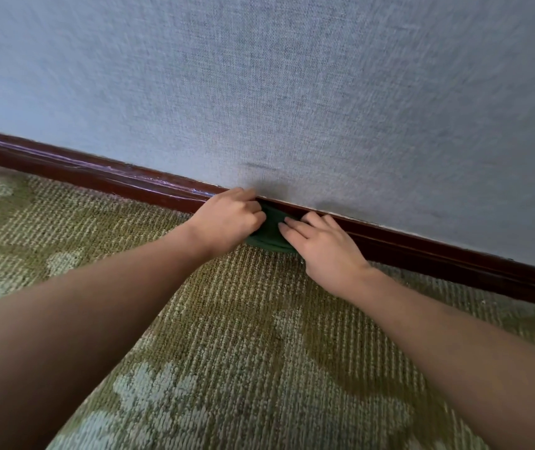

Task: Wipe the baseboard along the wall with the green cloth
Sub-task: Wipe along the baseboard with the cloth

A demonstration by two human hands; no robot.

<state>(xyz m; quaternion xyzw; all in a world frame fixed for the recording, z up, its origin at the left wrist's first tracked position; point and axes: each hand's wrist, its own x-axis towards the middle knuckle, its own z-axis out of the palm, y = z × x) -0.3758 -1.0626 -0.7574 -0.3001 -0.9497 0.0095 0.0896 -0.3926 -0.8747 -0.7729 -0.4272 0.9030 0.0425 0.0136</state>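
My left grip (pixel 232 219) and my right grip (pixel 321 248) meet just below the middle of the frame, both on the green cloth (pixel 271 232). The cloth is bunched into a small dark green wad between them. It lies against the face of the baseboard (pixel 97 177), and its lower edge touches the carpet (pixel 227 352).

My left grip is clenched on the cloth's left side. The knuckles are bent and the fingers curl over the fabric at the top edge of the baseboard, right where it meets the wall (pixel 292 92). The fingertips are tucked out of sight.

My right grip is released and grasps nothing. Its fingers (pixel 292 226) lie nearly straight and flat on the cloth's right side, pressing it towards the baseboard, with the palm low over the carpet. The two grips are close together but do not touch; a strip of cloth shows between them.

The baseboard is dark reddish-brown and glossy. It runs on a slant from the left edge of the frame, at about mid-height, down to the lower right edge. Pale streaks and scuffs mark its left stretch.

The wall fills the upper half of the frame with a grey-blue woven texture. A faint dark smudge (pixel 259 166) sits on it just above my left grip.

The carpet is olive-green loop pile with paler blotches, and it fills the lower part of the frame. Both of my bare forearms reach in from the bottom corners.
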